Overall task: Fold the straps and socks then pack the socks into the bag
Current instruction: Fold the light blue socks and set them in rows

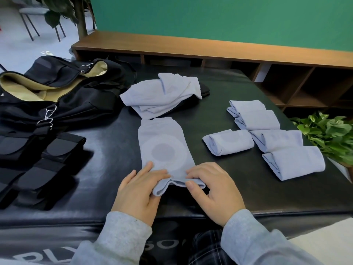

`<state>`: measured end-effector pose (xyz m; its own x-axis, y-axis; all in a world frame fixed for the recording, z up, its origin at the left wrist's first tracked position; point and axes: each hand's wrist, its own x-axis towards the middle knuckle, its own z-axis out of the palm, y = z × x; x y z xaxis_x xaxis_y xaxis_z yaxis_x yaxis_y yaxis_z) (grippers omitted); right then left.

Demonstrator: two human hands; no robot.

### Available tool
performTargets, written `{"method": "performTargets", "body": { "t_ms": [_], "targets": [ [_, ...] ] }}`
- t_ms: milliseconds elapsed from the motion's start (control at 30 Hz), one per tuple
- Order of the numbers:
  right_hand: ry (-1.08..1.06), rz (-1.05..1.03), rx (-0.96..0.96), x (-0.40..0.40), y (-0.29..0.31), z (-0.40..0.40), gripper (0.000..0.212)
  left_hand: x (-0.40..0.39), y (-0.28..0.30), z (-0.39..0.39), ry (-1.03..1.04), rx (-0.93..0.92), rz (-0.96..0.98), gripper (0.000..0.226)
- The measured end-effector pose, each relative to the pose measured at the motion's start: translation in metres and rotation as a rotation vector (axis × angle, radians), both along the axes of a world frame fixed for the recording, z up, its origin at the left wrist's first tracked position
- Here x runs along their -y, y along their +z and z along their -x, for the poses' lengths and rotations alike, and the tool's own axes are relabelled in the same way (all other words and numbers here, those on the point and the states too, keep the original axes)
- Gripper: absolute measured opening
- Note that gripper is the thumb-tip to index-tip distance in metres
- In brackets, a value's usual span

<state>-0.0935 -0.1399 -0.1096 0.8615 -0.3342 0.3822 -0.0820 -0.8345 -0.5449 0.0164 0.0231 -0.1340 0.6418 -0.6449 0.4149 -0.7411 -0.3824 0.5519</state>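
Sock: the pale blue sock (164, 148) lies flat on the black counter (219, 176) just beyond your hands, with a grey round patch ringed in lighter fabric at its middle.
Left hand: your left hand (139, 194) pinches the near edge of the sock, fingers on top, thumb hidden.
Right hand: your right hand (212, 190) pinches the same raised hem, thumb below and fingers above.
Folded socks: five folded socks (267, 138) sit beyond and right of your right hand.
Unfolded pile: loose socks (162, 94) lie heaped straight beyond both hands.
Bag: the black bag (63, 88) with tan lining gapes open, far left of your left hand.
Straps: black straps (38, 159) lie left of your left hand.
Writing: white letters on the counter's near face, only "PLY" legible.
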Motion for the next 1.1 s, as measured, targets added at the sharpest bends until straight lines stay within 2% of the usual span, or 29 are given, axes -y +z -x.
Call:
{"method": "performTargets", "body": {
  "t_ms": [267, 367, 467, 600, 700, 933, 1100],
  "targets": [
    [-0.025, 0.001, 0.002, 0.0, 0.0, -0.001, 0.035, 0.001, 0.003, 0.0, 0.011, -0.01, -0.04, 0.035],
    [-0.002, -0.004, 0.005, -0.001, 0.001, 0.001, 0.033, 0.001, 0.006, 0.0, 0.012, -0.019, 0.01, 0.029],
    [0.027, 0.015, -0.004, -0.001, 0.001, 0.003, 0.038, 0.0, 0.021, 0.004, 0.109, -0.226, 0.146, 0.014],
    [-0.045, -0.041, -0.041, -0.003, 0.004, 0.002, 0.031, -0.004, 0.029, 0.006, 0.149, -0.355, 0.184, 0.022],
    [-0.126, -0.126, -0.091, -0.001, 0.005, 0.002, 0.041, -0.003, 0.03, 0.005, 0.195, -0.41, 0.222, 0.026],
    [-0.186, -0.152, -0.222, -0.001, 0.01, -0.006, 0.029, 0.005, 0.029, -0.002, 0.358, -0.376, 0.188, 0.037],
    [-0.26, -0.104, -0.281, -0.002, 0.013, -0.016, 0.024, 0.01, 0.031, -0.006, 0.382, -0.325, 0.102, 0.032]
  ]
}}
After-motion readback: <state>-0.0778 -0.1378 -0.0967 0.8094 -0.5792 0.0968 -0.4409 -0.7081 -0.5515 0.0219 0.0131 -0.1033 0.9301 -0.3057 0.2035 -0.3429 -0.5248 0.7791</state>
